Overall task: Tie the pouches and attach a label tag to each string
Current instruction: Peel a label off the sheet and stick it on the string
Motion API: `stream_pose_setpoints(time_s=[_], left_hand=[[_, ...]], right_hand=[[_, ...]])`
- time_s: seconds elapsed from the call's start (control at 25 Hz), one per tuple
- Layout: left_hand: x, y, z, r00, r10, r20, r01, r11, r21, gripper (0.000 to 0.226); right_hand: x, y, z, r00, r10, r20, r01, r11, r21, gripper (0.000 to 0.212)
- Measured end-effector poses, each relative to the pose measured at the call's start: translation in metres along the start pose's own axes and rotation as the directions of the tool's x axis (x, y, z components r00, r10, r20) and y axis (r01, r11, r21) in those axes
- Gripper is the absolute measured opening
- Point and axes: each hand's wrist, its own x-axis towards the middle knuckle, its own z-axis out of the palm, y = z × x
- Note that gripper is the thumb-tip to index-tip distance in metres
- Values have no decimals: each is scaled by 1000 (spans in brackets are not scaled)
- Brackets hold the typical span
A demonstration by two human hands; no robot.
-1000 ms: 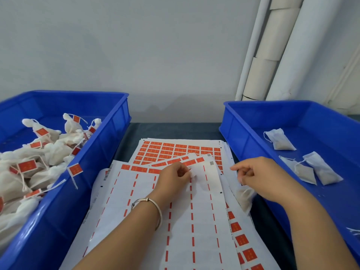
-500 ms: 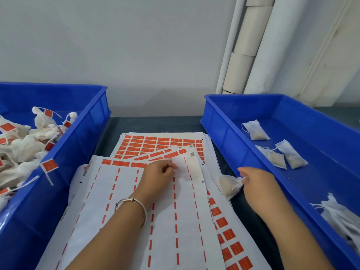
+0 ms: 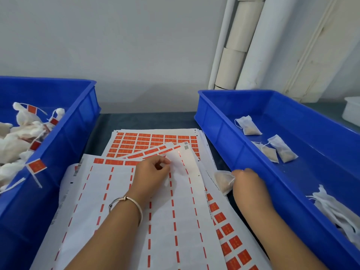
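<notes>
Orange stickers covered the far label sheet (image 3: 155, 141), while the nearer sheet (image 3: 175, 221) under the person's arms showed mostly bare white backing with orange dashes. The left hand (image 3: 151, 174), a bracelet (image 3: 126, 203) on its wrist, rested on that sheet with thumb and fingertips pinched together at a sticker near the top row; the sticker itself was too small to make out. The right hand (image 3: 247, 182) gripped a small white pouch (image 3: 224, 181) by its neck, the pouch lying on the sheets just beside the right blue bin (image 3: 220, 137). That bin held several loose untagged pouches (image 3: 280, 149). The left blue bin (image 3: 64, 137) was heaped with tied pouches (image 3: 13, 145) carrying orange tags (image 3: 36, 165).
</notes>
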Motion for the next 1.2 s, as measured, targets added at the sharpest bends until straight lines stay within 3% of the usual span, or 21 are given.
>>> stream_pose_setpoints(time_s=[0.16, 0.24, 0.32, 0.4, 0.52, 0.68, 0.76, 0.84, 0.92, 0.96, 1.08, 1.2], left_hand=[[-1, 2, -3, 999, -12, 35, 15, 997, -75, 19], [-1, 4, -4, 998, -2, 68, 8, 996, -84, 22], [-1, 5, -5, 995, 3, 96, 4, 997, -72, 22], [0, 4, -5, 991, 8, 131, -2, 999, -47, 19], [1, 5, -6, 982, 13, 191, -13, 1000, 0, 19], [2, 10, -10, 975, -3, 223, 1, 1000, 10, 18], [2, 11, -12, 976, 39, 216, -23, 997, -75, 17], [1, 11, -12, 981, 45, 188, -20, 990, -137, 20], [1, 11, -11, 992, -20, 123, 34, 993, -109, 24], [1, 12, -8, 996, -62, 63, 67, 995, -75, 25], [2, 13, -6, 978, -171, -121, 167, 985, -39, 36], [6, 12, -20, 954, -228, -196, 239, 970, 33, 33]], right_hand=[[-3, -3, -13, 1000, -3, 25, 3, 1000, -10, 16], [-12, 0, -20, 998, -64, 9, 64, 998, -22, 24], [-23, -1, -27, 962, -127, -243, 148, 987, 68, 30], [-34, -6, -40, 868, -94, -488, 261, 921, 288, 28], [-38, -17, -59, 794, -54, -605, 486, 653, 580, 29], [-37, -44, -72, 746, -100, -659, 665, 160, 729, 29], [-23, -66, -58, 834, -184, -521, 519, -63, 853, 41], [-8, -86, -35, 906, -336, -259, 175, -259, 950, 49], [8, -92, -10, 893, -444, -69, -152, -442, 884, 50], [17, -90, 1, 887, -461, -24, -239, -503, 831, 46], [37, -86, 20, 897, -442, 13, -273, -531, 802, 40], [44, -86, 23, 898, -440, 27, -238, -432, 870, 36]])
